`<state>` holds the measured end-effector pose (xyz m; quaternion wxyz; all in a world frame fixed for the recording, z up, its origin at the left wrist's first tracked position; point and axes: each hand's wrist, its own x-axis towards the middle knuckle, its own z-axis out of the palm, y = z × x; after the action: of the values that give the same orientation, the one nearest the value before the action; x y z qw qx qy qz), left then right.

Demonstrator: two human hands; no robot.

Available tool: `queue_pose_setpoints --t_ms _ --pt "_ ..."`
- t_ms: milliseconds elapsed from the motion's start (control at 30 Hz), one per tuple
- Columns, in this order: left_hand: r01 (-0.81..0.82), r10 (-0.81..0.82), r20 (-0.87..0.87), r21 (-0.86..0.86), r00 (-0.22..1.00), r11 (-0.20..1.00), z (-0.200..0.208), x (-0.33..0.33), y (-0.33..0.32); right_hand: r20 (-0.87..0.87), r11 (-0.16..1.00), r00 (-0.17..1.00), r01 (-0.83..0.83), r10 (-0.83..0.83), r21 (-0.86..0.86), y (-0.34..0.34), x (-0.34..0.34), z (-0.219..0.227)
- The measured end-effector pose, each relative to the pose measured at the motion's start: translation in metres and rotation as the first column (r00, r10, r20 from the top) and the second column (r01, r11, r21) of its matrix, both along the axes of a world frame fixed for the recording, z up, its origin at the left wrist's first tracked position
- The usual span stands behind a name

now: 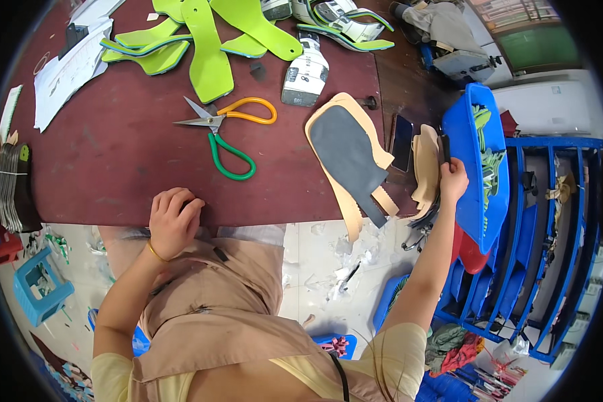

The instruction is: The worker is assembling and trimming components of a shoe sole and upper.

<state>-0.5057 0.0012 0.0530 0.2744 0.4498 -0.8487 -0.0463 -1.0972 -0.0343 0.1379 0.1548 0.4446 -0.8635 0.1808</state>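
My left hand rests at the near edge of the table, its fingers loosely curled, and I see nothing in them. Far to the right, my right hand pinches a narrow black piece that stands between a stack of tan leather pieces and a blue basket. Its lower part is hidden by the hand. Nearest my left hand lie scissors with one orange and one green handle, blades parted. A dark grey shaped piece lies on a larger tan leather piece.
Lime-green insole shapes and white-wrapped shoe lasts crowd the far side. A phone lies by the tan stack. The blue basket holds green-edged strips, beside a blue rack. Papers lie left; scraps and a blue stool are on the floor.
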Motion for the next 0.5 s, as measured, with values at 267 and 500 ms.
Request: queue_pose_setpoints --t_ms 267,500 --pt "0.025 -0.026 -0.074 -0.003 0.997 1.000 0.000 -0.004 0.001 -0.077 0.862 0.997 -0.065 0.031 -0.503 0.089 -0.033 0.020" --pt "0.004 0.000 -0.086 0.041 0.996 0.999 0.006 0.001 0.002 -0.465 0.876 0.883 -0.171 -0.067 -0.452 0.088 0.127 0.058"
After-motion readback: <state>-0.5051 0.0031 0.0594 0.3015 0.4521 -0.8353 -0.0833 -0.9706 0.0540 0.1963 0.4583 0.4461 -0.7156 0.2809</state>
